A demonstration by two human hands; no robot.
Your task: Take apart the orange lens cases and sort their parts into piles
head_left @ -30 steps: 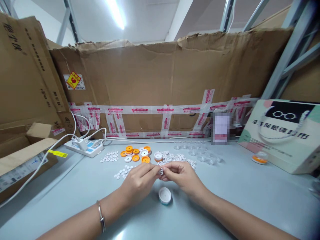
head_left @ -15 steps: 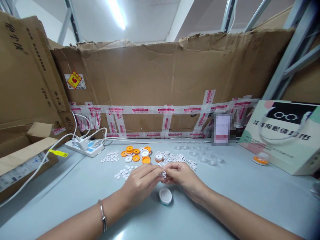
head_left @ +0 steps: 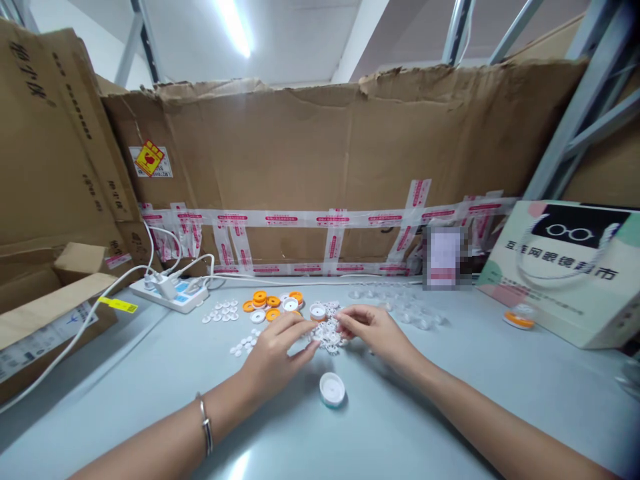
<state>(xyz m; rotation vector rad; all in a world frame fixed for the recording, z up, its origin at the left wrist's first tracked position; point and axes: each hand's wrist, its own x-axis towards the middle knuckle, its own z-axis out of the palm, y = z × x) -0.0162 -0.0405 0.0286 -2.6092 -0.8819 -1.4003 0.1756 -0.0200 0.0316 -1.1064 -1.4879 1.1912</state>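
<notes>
My left hand is open, thumb and fingers apart with nothing between them, at the left side of a pile of small white spoked pieces. At the pile's right edge, my right hand has its thumb and fingertips pinched together; what they hold, if anything, is hidden. Nearer to me, a round white cup-like part with a greenish lower edge stands on the table. Just behind the pile is a white-and-orange round part.
Orange and white round caps lie behind my left hand, with small white discs to their left. Clear plastic pieces are spread at back right. A power strip, a cardboard wall and a paper bag border the table.
My hands were together over a small white spoked wheel and have since parted. The left thumb and fingers have spread; the right hand has moved slightly up to the pile's right edge.
</notes>
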